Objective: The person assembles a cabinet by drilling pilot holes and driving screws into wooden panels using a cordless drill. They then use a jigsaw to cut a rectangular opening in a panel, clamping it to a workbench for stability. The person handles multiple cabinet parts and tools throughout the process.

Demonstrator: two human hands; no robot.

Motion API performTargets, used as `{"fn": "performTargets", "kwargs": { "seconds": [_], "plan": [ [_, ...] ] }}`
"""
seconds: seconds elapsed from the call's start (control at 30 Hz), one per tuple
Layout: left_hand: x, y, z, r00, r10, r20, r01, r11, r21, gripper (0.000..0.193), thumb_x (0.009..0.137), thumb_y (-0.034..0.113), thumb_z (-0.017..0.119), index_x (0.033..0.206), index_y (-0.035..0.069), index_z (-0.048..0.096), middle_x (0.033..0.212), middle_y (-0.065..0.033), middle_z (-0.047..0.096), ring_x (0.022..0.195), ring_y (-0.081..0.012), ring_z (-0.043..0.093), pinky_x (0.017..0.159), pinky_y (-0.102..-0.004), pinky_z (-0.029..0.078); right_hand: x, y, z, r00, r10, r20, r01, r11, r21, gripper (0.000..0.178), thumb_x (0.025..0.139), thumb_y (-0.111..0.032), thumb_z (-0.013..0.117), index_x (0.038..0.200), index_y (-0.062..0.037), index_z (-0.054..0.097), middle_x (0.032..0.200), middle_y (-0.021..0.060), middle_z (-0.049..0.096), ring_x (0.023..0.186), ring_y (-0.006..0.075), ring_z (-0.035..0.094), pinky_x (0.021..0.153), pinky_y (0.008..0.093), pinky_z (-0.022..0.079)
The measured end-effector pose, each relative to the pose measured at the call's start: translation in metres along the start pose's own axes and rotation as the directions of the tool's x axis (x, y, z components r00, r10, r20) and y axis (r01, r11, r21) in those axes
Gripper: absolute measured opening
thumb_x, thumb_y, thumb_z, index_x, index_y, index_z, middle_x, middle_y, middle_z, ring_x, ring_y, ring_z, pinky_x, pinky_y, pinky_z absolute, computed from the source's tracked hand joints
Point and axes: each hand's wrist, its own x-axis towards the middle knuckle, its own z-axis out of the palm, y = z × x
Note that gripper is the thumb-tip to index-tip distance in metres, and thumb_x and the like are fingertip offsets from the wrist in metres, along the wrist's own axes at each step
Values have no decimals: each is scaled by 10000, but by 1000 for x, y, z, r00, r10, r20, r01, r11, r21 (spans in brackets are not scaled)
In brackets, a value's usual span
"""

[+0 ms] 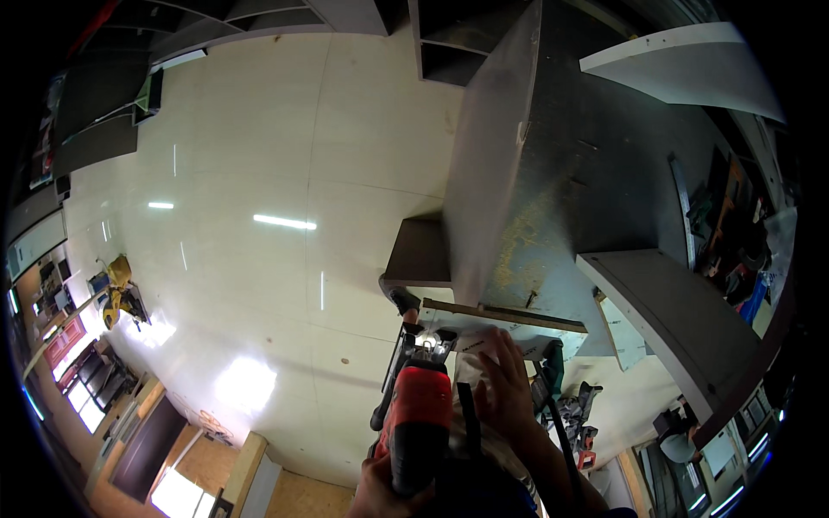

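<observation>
A red and black jigsaw (pixel 420 406) stands in front of me, its lit front end at the left part of a pale panel (pixel 466 321) with a brown edge. My left hand (pixel 377 488) is wrapped around the rear of the tool, partly hidden beneath its body. My right hand (pixel 503 380) rests on the panel, just right of the jigsaw, with its fingers stretched toward the brown edge. The blade and its contact with the panel cannot be made out.
A grey worktable (pixel 596 164) with sawdust and a few small loose items extends beyond the panel. On its right side stands a grey board piece (pixel 665 302). Below the table's left side is a dark step-like box (pixel 420 250). A yellow tool (pixel 119 293) lies on the pale floor at left.
</observation>
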Motion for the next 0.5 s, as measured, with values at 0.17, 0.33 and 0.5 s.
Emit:
{"fn": "performTargets", "kwargs": {
  "seconds": [0.17,0.33,0.5],
  "plan": [
    [0,-2,0,1000,13,-3,-13,1000,-22,184,712,113,788,691,28,626,609,-26,618,567,-64,555,545,-286,487,-1,0,0,1000,6,26,-5,1000,-28,412,771,12,592,1180,47,631,1545,254,388,1445,425,366,1153,582,329],
    [2,2,0,1000,16,3,-16,999,-40,180,710,110,787,699,27,628,612,-26,615,569,-66,553,547,-284,489,-3,2,1,1000,5,21,-5,1000,-27,385,780,8,588,1160,39,640,1554,253,379,1459,412,353,1155,579,331],
    [0,4,1,999,-32,-8,31,998,-60,184,710,120,789,699,25,633,610,-19,607,582,-55,543,542,-279,483,-4,5,0,999,-1,44,3,999,-49,372,777,-34,602,1145,1,645,1546,258,383,1448,439,356,1160,564,331]
  ]
}}
